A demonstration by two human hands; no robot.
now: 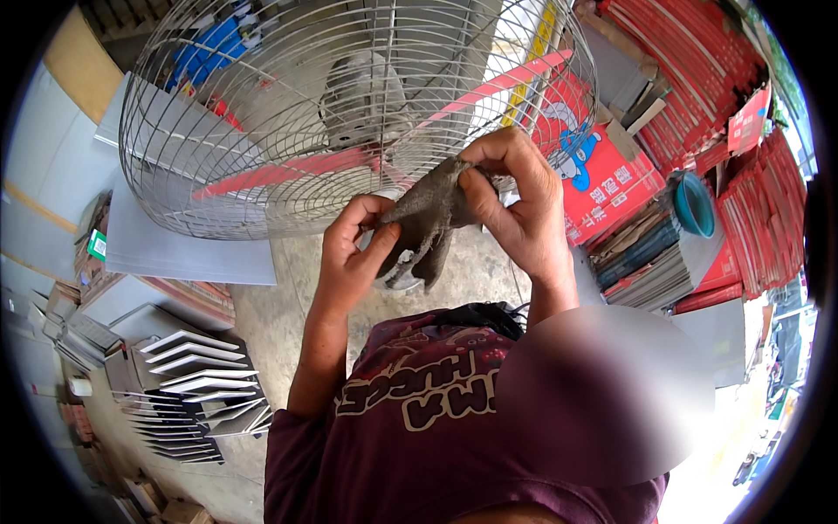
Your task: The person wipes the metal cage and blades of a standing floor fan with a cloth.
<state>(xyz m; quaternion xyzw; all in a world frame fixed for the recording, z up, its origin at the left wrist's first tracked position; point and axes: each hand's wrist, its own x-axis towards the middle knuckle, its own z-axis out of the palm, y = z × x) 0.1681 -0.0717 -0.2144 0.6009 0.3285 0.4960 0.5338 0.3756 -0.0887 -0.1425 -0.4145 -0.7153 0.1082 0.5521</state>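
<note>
A dirty grey-brown rag [428, 205] with a ragged, whitish torn edge is stretched between my two hands. Its lower left corner is pinched by the thumb and fingers of my left hand [353, 249]. Higher up, my right hand [519, 201] grips the rag's upper right end between thumb and curled fingers. Just beyond my hands stands a large fan with a round wire guard [288, 131], red blades [288, 172] and a grey motor [360, 92]. Part of the guard is hidden behind the rag and my right hand.
Red cardboard [602, 175] and stacked red flattened boxes [690, 61] fill the right side, with a teal basin [693, 205] on a pile there. Grey-white panels [188, 249] lie at the left, above fanned-out white-edged boards [205, 367] on the concrete floor [284, 323].
</note>
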